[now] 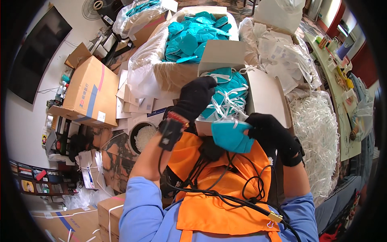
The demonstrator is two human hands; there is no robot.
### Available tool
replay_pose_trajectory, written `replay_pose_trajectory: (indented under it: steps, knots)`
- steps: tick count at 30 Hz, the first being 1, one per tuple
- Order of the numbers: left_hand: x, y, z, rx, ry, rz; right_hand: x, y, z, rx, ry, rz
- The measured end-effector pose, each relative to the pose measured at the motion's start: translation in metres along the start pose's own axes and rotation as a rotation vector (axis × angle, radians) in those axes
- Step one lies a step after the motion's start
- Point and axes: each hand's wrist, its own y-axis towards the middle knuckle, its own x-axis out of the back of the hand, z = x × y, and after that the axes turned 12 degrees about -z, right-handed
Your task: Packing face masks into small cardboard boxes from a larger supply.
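My right hand [272, 137], in a black glove, pinches a teal cup-shaped face mask [230, 137] by its right edge, just in front of an open carton. A short piece of white strap shows at the mask's top. My left hand [196, 97], also gloved in black, is at the carton's left side with fingers closed at a white mask strap [221, 76]; its fingertips are partly hidden. Inside the open carton [270, 94] lie more teal masks [238, 85] with white straps tangled over them.
Behind stands a plastic-lined box [147, 76] heaped with loose teal masks [195, 34]. To the right are clear plastic bags [286, 56] and a large heap of white straps [316, 137]. At left are a brown carton [94, 90] and a tub of white pieces [144, 137]. Black cables [225, 193] cross my orange apron.
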Motion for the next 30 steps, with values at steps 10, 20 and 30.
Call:
replay_pose_trajectory:
  steps: [10, 20, 30]
  knots:
    - [-0.076, 0.037, 0.035, -0.360, 0.513, -0.116, 0.003, -0.009, 0.034, 0.499, -0.227, 0.051]
    - [0.021, 0.063, -0.022, -0.029, -0.377, 0.178, 0.018, -0.003, 0.042, 0.600, -0.384, -0.258]
    - [0.041, 0.022, -0.073, 0.000, -0.370, 0.548, 0.017, 0.033, 0.009, 0.713, 0.066, -0.005]
